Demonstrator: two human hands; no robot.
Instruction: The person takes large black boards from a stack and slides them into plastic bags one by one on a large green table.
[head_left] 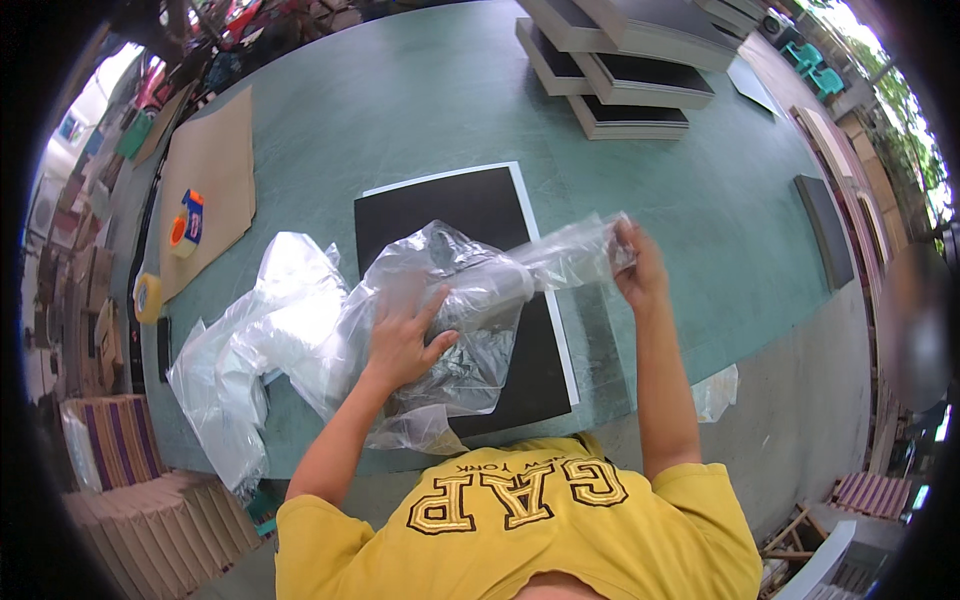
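A crumpled clear plastic sheet [440,265] lies over a black sheet [440,200] with a white sheet [517,180] showing along its edges, all on the green table. My left hand [408,335] presses on the plastic with its fingers spread; its fingertips are partly blurred. To the right, my right hand [642,265] pinches a gathered end of the plastic, stretched out past the black sheet. More loose plastic [290,280] bunches to the left and hangs over the near table edge.
Thick black-and-white stacked slabs [630,75] stand at the far right of the green table [400,80]. Brown cardboard [210,180], an orange-and-blue tape dispenser [187,222] and a yellow tape roll [148,298] lie at the left. A dark slab [825,232] sits near the right edge.
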